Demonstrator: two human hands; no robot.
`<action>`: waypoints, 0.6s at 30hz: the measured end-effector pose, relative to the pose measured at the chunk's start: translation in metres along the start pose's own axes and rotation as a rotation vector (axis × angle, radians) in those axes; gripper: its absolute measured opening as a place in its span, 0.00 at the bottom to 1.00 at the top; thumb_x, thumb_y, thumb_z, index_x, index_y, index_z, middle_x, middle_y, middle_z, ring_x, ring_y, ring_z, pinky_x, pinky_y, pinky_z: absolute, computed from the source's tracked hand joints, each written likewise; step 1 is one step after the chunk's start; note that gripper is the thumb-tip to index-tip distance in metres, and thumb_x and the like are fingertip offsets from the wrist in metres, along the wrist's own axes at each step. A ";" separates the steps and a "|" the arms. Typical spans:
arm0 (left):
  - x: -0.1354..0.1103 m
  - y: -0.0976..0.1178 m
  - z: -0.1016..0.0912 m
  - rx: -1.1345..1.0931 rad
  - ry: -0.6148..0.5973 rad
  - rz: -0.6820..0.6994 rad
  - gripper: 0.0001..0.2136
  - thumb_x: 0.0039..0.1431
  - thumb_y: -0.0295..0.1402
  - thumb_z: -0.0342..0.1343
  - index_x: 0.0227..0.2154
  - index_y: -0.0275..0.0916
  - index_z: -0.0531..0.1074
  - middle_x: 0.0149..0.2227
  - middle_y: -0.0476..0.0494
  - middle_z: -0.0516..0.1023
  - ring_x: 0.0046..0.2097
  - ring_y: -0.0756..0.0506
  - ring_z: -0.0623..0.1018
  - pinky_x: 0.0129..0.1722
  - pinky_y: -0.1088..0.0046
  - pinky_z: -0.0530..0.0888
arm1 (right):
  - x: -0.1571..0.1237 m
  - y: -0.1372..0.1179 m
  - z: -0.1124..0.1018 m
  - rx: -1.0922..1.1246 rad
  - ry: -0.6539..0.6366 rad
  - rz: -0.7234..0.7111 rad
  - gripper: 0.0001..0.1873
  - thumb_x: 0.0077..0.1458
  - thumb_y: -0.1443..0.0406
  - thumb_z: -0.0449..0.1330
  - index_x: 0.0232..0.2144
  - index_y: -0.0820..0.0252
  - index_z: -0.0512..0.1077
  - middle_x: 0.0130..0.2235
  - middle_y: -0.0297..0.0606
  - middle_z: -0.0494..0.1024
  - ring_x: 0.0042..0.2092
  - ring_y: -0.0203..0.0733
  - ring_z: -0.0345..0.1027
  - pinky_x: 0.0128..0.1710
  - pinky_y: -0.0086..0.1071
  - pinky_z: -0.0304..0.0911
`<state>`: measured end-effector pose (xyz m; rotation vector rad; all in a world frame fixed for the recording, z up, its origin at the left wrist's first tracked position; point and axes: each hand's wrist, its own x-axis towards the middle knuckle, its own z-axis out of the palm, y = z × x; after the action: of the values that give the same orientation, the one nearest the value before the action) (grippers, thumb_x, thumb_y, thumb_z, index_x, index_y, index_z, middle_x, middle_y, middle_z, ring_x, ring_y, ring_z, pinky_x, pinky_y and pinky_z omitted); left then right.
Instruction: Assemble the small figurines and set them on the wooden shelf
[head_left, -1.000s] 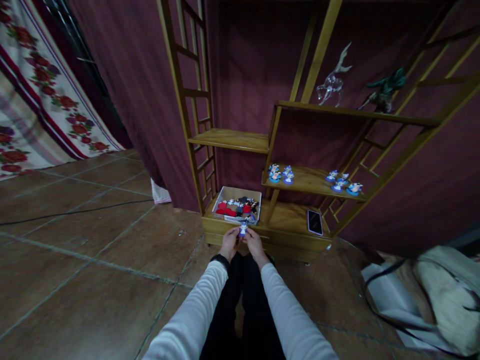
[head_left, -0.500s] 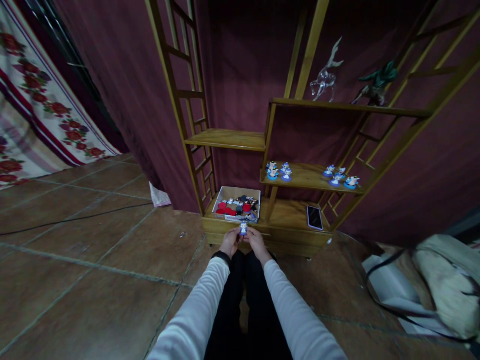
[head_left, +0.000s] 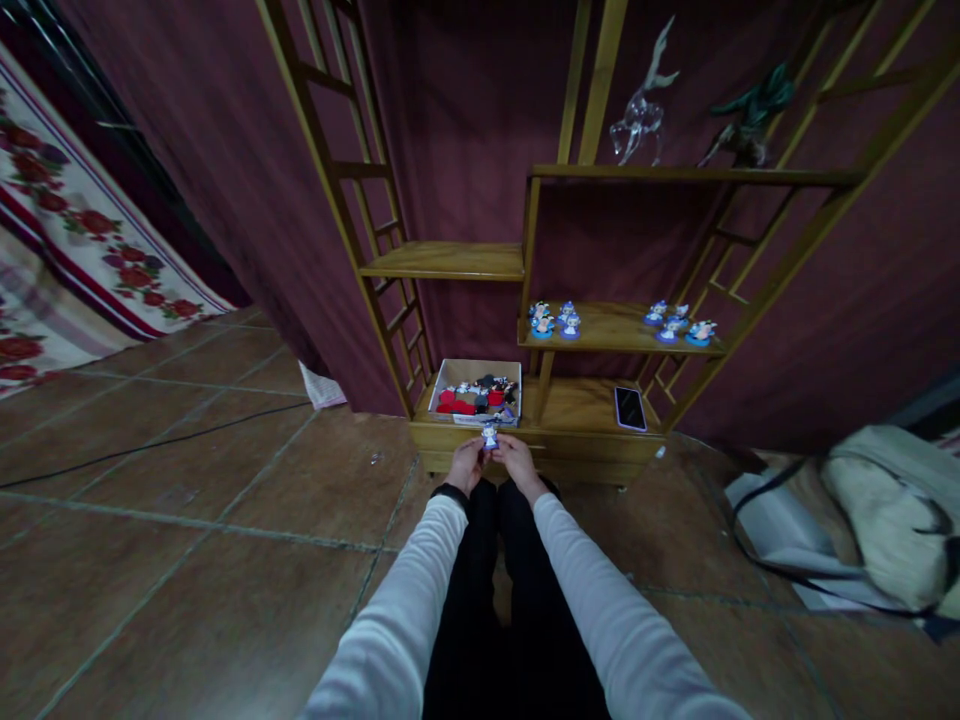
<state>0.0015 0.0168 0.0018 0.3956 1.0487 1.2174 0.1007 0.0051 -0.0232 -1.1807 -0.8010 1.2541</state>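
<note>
A small white and purple figurine (head_left: 490,436) stands upright between the fingertips of my two hands, just in front of the cabinet's lower edge. My left hand (head_left: 468,464) pinches it from the left, and my right hand (head_left: 516,460) grips it from the right. Right behind it, on the bottom shelf, sits an open cardboard box (head_left: 513,374) holding several red, black, grey and white figurines. On the middle shelf (head_left: 609,325) similar blue and purple figurines stand in two groups, one at the left (head_left: 555,322) and one toward the right (head_left: 670,325).
A phone (head_left: 630,408) lies on the bottom shelf at the right. On the top shelf are a clear deer ornament (head_left: 639,125) and a dark green statue (head_left: 754,118). A beige bag (head_left: 885,500) rests on the tiled floor at right; a black cable (head_left: 172,440) crosses the floor at left.
My view has tilted down slightly, so the shelves appear higher in the picture. Both hands still hold the figurine in nearly the same place.
</note>
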 end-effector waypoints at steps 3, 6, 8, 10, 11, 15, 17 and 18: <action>-0.001 -0.002 0.001 -0.003 -0.010 0.000 0.03 0.51 0.21 0.55 0.25 0.32 0.70 0.19 0.48 0.70 0.17 0.55 0.69 0.18 0.82 0.68 | 0.000 0.000 -0.002 0.007 -0.018 -0.011 0.17 0.49 0.57 0.57 0.38 0.62 0.73 0.31 0.39 0.79 0.30 0.39 0.73 0.35 0.36 0.70; -0.001 -0.003 0.002 -0.005 -0.025 0.000 0.03 0.51 0.21 0.55 0.26 0.31 0.70 0.19 0.48 0.71 0.18 0.55 0.69 0.18 0.82 0.68 | -0.001 0.000 -0.005 0.003 -0.030 -0.023 0.15 0.49 0.58 0.56 0.37 0.62 0.72 0.31 0.39 0.78 0.30 0.39 0.74 0.36 0.37 0.70; -0.001 -0.003 0.001 -0.004 -0.036 0.000 0.03 0.51 0.20 0.55 0.26 0.31 0.70 0.20 0.47 0.71 0.19 0.55 0.70 0.19 0.82 0.68 | -0.001 -0.001 -0.006 0.001 -0.035 -0.038 0.14 0.49 0.59 0.56 0.36 0.62 0.72 0.31 0.39 0.78 0.30 0.39 0.73 0.37 0.37 0.69; -0.001 -0.004 0.001 0.000 -0.046 0.003 0.03 0.52 0.20 0.54 0.26 0.31 0.70 0.20 0.46 0.71 0.19 0.54 0.70 0.19 0.82 0.68 | -0.002 -0.001 -0.006 -0.006 -0.036 -0.052 0.14 0.49 0.59 0.56 0.36 0.62 0.72 0.31 0.39 0.78 0.30 0.39 0.73 0.37 0.37 0.69; -0.001 -0.004 0.001 0.002 -0.049 0.006 0.04 0.52 0.20 0.54 0.26 0.31 0.70 0.20 0.46 0.71 0.19 0.54 0.71 0.19 0.82 0.69 | -0.002 -0.001 -0.006 -0.010 -0.036 -0.058 0.14 0.49 0.60 0.56 0.37 0.62 0.72 0.32 0.39 0.78 0.30 0.39 0.73 0.37 0.37 0.69; 0.000 -0.005 0.000 0.004 -0.052 0.018 0.04 0.52 0.20 0.53 0.25 0.32 0.70 0.19 0.47 0.71 0.19 0.54 0.70 0.19 0.81 0.69 | -0.004 -0.001 -0.005 -0.029 -0.042 -0.078 0.15 0.49 0.60 0.55 0.38 0.62 0.71 0.34 0.40 0.78 0.31 0.39 0.74 0.37 0.37 0.69; 0.000 -0.005 0.000 0.004 -0.052 0.022 0.04 0.52 0.20 0.53 0.26 0.32 0.70 0.19 0.47 0.71 0.19 0.54 0.70 0.19 0.82 0.69 | -0.004 0.000 -0.005 -0.061 -0.036 -0.097 0.16 0.49 0.60 0.54 0.39 0.61 0.71 0.35 0.40 0.78 0.32 0.39 0.74 0.37 0.37 0.69; 0.000 -0.005 0.000 0.006 -0.054 0.024 0.04 0.52 0.20 0.53 0.26 0.32 0.70 0.19 0.47 0.71 0.19 0.54 0.70 0.19 0.82 0.69 | -0.004 0.000 -0.005 -0.082 -0.029 -0.110 0.16 0.49 0.60 0.54 0.39 0.61 0.72 0.36 0.40 0.78 0.33 0.40 0.74 0.37 0.37 0.69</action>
<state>0.0040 0.0152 -0.0020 0.4447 1.0042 1.2187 0.1045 0.0006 -0.0241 -1.1700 -0.9348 1.1594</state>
